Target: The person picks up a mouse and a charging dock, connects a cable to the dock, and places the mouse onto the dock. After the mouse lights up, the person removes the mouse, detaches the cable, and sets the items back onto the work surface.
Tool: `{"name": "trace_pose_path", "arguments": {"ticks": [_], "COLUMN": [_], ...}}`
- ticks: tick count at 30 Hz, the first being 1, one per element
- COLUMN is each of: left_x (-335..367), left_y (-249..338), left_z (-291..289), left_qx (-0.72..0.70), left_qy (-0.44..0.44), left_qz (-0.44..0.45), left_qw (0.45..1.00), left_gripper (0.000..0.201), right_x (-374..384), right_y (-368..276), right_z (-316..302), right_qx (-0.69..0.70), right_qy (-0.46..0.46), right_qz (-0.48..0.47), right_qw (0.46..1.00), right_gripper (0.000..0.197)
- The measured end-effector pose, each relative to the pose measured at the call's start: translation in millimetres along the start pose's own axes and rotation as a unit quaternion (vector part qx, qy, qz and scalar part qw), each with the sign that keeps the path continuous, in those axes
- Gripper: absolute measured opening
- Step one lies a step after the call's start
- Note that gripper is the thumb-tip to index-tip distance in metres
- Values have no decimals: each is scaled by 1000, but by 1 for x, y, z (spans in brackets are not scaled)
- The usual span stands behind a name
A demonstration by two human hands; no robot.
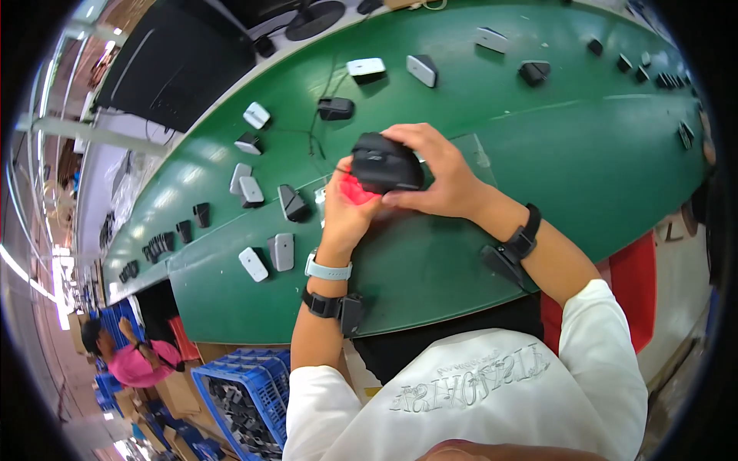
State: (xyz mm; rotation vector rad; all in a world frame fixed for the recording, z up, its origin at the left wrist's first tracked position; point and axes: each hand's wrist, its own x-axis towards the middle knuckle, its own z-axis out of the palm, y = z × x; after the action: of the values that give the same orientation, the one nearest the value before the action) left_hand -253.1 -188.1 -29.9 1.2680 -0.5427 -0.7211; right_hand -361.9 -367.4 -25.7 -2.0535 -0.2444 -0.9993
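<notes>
Both hands hold a black rounded device (384, 165) above the green table. My left hand (347, 211) is closed on its lower left side, and a bright red patch shows on the palm beneath it. The fingers of my right hand (442, 169) curl over the top, with the thumb pressed along the lower edge. The device hides part of the left fingers. A thin dark cable (314, 142) lies on the table just left of it. Nearest the left hand is a dark wedge-shaped unit (293, 203).
More white and grey wedge-shaped units (252, 263) are spread over the green table (430, 284). A clear flat piece (473, 154) lies behind my right hand. A blue crate (246, 361) of dark parts stands lower left, and another person (142, 361) sits beyond it.
</notes>
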Motion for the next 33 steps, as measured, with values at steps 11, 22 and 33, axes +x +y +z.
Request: {"name": "trace_pose_path", "arguments": {"ticks": [11,22,33], "left_x": [6,8,5], "left_y": [-12,-4,-5], "left_z": [-10,-14,-12], "left_qx": [172,80,238], "left_qy": [-62,89,-3], "left_qz": [42,161,228], "left_qw": [982,980,944], "left_gripper": [57,45,33], "right_x": [-1,-6,4], "right_y": [0,10,6], "right_z": [-7,-16,-11], "right_qx": [5,1,-184], "right_qy": [6,-297,-50], "right_qz": [-59,23,-44], "right_qw": [998,955,981], "right_gripper": [84,68,31]}}
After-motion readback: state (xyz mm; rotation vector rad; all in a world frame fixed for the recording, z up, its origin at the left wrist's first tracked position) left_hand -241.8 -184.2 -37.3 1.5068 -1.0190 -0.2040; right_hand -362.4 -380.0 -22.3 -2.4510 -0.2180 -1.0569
